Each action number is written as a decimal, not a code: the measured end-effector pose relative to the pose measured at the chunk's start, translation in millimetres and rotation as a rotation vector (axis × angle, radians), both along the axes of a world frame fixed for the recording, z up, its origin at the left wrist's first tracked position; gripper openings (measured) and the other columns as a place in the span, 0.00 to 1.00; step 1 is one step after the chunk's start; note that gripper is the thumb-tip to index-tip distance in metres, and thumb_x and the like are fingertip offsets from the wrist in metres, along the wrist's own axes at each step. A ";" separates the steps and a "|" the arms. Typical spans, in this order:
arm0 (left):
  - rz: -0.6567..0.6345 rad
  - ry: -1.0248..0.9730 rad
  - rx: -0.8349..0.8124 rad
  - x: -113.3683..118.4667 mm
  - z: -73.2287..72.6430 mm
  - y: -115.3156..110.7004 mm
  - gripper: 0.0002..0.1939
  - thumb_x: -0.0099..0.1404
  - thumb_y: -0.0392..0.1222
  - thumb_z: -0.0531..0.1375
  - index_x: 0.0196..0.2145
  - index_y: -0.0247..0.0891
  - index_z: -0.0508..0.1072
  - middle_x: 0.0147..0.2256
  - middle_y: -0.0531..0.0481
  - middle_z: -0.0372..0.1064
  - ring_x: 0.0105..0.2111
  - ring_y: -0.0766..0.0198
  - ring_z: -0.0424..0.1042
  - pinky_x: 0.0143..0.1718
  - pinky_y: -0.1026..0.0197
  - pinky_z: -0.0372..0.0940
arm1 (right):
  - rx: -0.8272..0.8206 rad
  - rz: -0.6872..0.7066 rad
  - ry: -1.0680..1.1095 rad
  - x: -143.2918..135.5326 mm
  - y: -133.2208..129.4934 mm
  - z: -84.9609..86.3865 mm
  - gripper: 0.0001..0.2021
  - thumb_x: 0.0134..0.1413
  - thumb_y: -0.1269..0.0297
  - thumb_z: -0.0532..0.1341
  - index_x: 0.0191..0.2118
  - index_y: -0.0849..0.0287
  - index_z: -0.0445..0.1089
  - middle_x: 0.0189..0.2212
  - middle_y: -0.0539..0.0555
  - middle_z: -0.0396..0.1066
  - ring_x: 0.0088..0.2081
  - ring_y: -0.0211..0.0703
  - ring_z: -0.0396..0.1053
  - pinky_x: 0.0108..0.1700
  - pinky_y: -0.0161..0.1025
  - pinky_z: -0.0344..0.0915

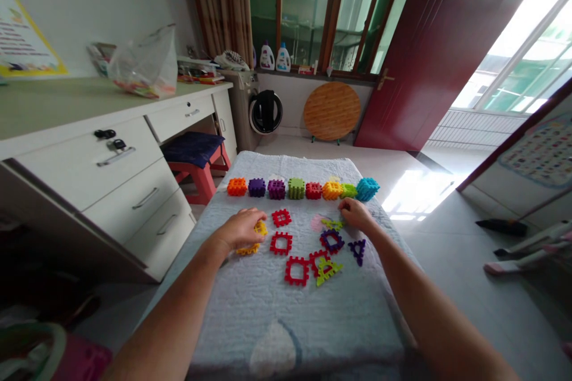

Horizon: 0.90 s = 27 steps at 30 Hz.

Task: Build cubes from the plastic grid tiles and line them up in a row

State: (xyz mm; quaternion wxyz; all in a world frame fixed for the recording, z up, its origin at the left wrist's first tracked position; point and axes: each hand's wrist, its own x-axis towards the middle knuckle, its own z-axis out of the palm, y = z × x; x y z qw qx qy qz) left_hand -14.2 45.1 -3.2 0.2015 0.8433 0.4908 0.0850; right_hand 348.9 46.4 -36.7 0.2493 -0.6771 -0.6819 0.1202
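My left hand (243,228) is closed on a yellow notched plastic building piece (261,228) at the left of the cloth-covered table. Below that hand lies another yellow piece (248,249), partly covered. My right hand (356,214) has its fingers curled down, and whatever they may hold is hidden. Beside its thumb is a lime-green piece (331,224). Between my hands and nearer me lie a small red square (281,218), a red square frame (281,243), a larger red frame (297,271), a purple ring-shaped frame (332,241), a purple triangle (357,252) and a lime triangle (328,272) overlapping another red piece (318,262).
Across the far part of the table (268,321) runs a row of built blocks, from an orange block (236,187) to a blue block (367,189). A white desk (129,172) and a stool (196,152) stand left. A red door (424,53) is at right.
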 end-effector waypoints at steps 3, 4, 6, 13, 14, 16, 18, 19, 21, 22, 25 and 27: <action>0.010 0.033 -0.003 -4.6 6.0 -3.6 0.20 0.45 0.42 0.63 0.39 0.40 0.75 0.37 0.47 0.71 0.40 0.52 0.70 0.42 0.58 0.62 | -0.038 0.080 -0.060 -6.6 -6.3 13.9 0.09 0.39 0.73 0.55 0.30 0.59 0.71 0.26 0.51 0.71 0.28 0.39 0.65 0.32 0.33 0.58; 0.016 0.032 0.003 -4.6 5.9 -4.9 0.19 0.46 0.42 0.63 0.38 0.40 0.75 0.36 0.47 0.70 0.39 0.54 0.70 0.41 0.59 0.62 | -0.018 0.109 -0.066 -10.5 -10.1 17.7 0.10 0.40 0.73 0.56 0.31 0.60 0.71 0.28 0.52 0.71 0.30 0.39 0.65 0.33 0.33 0.58; 0.038 0.028 0.032 -3.0 3.0 -7.3 0.19 0.47 0.43 0.62 0.39 0.38 0.75 0.36 0.46 0.69 0.37 0.55 0.70 0.40 0.60 0.62 | 0.029 0.158 -0.058 -20.3 -18.7 22.8 0.11 0.42 0.73 0.56 0.34 0.60 0.71 0.33 0.54 0.72 0.32 0.40 0.66 0.37 0.34 0.60; 0.121 -0.027 0.116 -1.8 -1.9 -10.6 0.27 0.48 0.43 0.62 0.48 0.35 0.72 0.40 0.43 0.69 0.40 0.54 0.70 0.45 0.59 0.63 | 0.102 0.133 -0.059 -36.3 -30.4 10.1 0.10 0.47 0.71 0.55 0.37 0.61 0.70 0.35 0.55 0.69 0.35 0.41 0.66 0.41 0.37 0.61; 0.127 -0.055 0.120 -5.0 0.7 -11.2 0.28 0.49 0.44 0.62 0.49 0.34 0.72 0.41 0.43 0.68 0.41 0.54 0.70 0.45 0.59 0.63 | 0.105 0.136 -0.051 -33.9 -29.0 6.0 0.10 0.47 0.71 0.55 0.36 0.61 0.70 0.34 0.55 0.69 0.35 0.41 0.66 0.41 0.37 0.61; 0.118 -0.111 0.119 -13.9 7.0 -13.7 0.29 0.50 0.45 0.62 0.50 0.34 0.71 0.43 0.43 0.68 0.43 0.55 0.70 0.47 0.59 0.62 | 0.112 0.144 -0.019 -27.7 -25.9 -1.6 0.09 0.46 0.71 0.55 0.35 0.61 0.70 0.33 0.54 0.68 0.34 0.41 0.66 0.40 0.37 0.61; 0.081 -0.146 0.088 -23.7 12.6 -18.0 0.28 0.50 0.45 0.62 0.50 0.36 0.71 0.44 0.44 0.68 0.43 0.56 0.69 0.48 0.59 0.62 | 0.119 0.139 0.020 -22.2 -23.4 -7.0 0.09 0.46 0.71 0.55 0.35 0.60 0.70 0.31 0.53 0.68 0.33 0.40 0.66 0.39 0.36 0.62; 0.061 -0.152 0.067 -28.1 14.6 -20.8 0.27 0.50 0.45 0.63 0.49 0.37 0.71 0.44 0.45 0.68 0.44 0.56 0.69 0.48 0.58 0.62 | 0.121 0.135 0.032 -20.5 -22.6 -8.6 0.09 0.46 0.71 0.55 0.35 0.60 0.70 0.31 0.52 0.68 0.32 0.40 0.66 0.38 0.36 0.62; 0.028 -0.144 0.030 -34.4 16.4 -26.9 0.26 0.49 0.45 0.63 0.48 0.39 0.72 0.43 0.46 0.68 0.44 0.56 0.69 0.49 0.58 0.62 | 0.119 0.137 0.036 -19.3 -22.1 -9.8 0.09 0.46 0.71 0.55 0.35 0.59 0.70 0.30 0.52 0.68 0.32 0.40 0.65 0.38 0.36 0.62; 0.020 -0.134 0.022 -36.2 16.1 -29.7 0.26 0.49 0.45 0.63 0.48 0.39 0.72 0.44 0.46 0.68 0.44 0.55 0.69 0.49 0.58 0.62 | 0.118 0.143 0.032 -19.7 -22.2 -9.6 0.09 0.46 0.70 0.55 0.35 0.60 0.70 0.31 0.52 0.68 0.32 0.40 0.65 0.38 0.36 0.62; 0.062 -0.119 0.066 -37.2 10.9 -33.2 0.26 0.49 0.44 0.63 0.47 0.38 0.72 0.44 0.45 0.68 0.45 0.54 0.69 0.50 0.56 0.61 | 0.122 0.167 0.019 -22.0 -23.0 -7.9 0.09 0.46 0.71 0.56 0.34 0.60 0.70 0.32 0.53 0.68 0.33 0.41 0.66 0.39 0.37 0.62; 0.124 -0.129 0.135 -35.8 4.4 -30.4 0.24 0.51 0.43 0.62 0.48 0.37 0.71 0.44 0.45 0.68 0.45 0.54 0.68 0.50 0.55 0.61 | 0.129 0.179 0.016 -22.8 -23.3 -7.2 0.08 0.46 0.71 0.56 0.33 0.60 0.71 0.32 0.54 0.68 0.34 0.41 0.66 0.40 0.37 0.62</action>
